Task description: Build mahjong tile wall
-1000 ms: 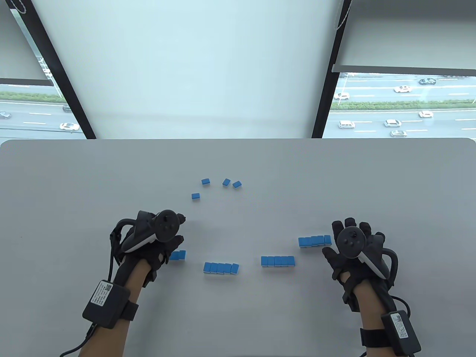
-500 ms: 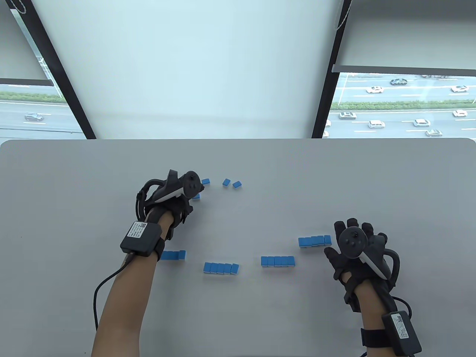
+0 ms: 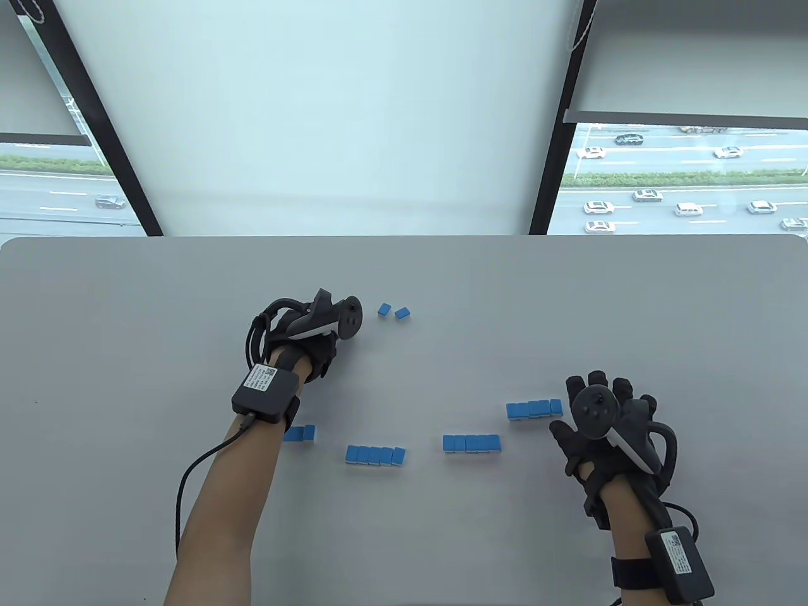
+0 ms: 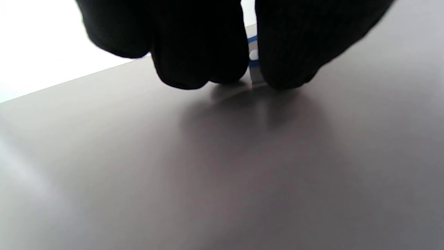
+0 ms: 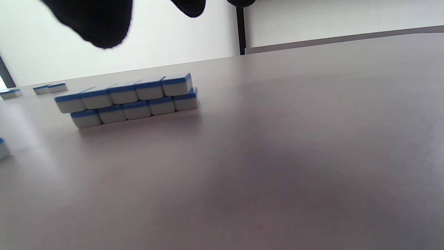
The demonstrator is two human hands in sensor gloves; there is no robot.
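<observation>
Blue-backed white mahjong tiles lie on the grey table (image 3: 126, 353). Along the near side stand four short wall segments: a left one (image 3: 302, 433) partly behind my left forearm, a second (image 3: 375, 455), a third (image 3: 471, 443) and a right one (image 3: 532, 408). In the right wrist view the right segment (image 5: 131, 99) is two tiles high. My left hand (image 3: 319, 338) is out at the loose tiles; its fingertips (image 4: 201, 69) and thumb pinch a tile (image 4: 253, 59) that touches the table. Two loose tiles (image 3: 392, 311) lie just right of it. My right hand (image 3: 600, 410) lies flat and spread beside the right segment, holding nothing.
The table's far edge (image 3: 404, 238) runs below a window with a blind. A cable hangs from my left wrist box (image 3: 265, 394). Loose tiles (image 5: 50, 88) show far off in the right wrist view, and one tile's corner (image 5: 2, 149) at its left edge.
My left hand left the leftmost segment, reached forward to the loose tiles and now covers two of them, pinching one. The right hand has stayed still.
</observation>
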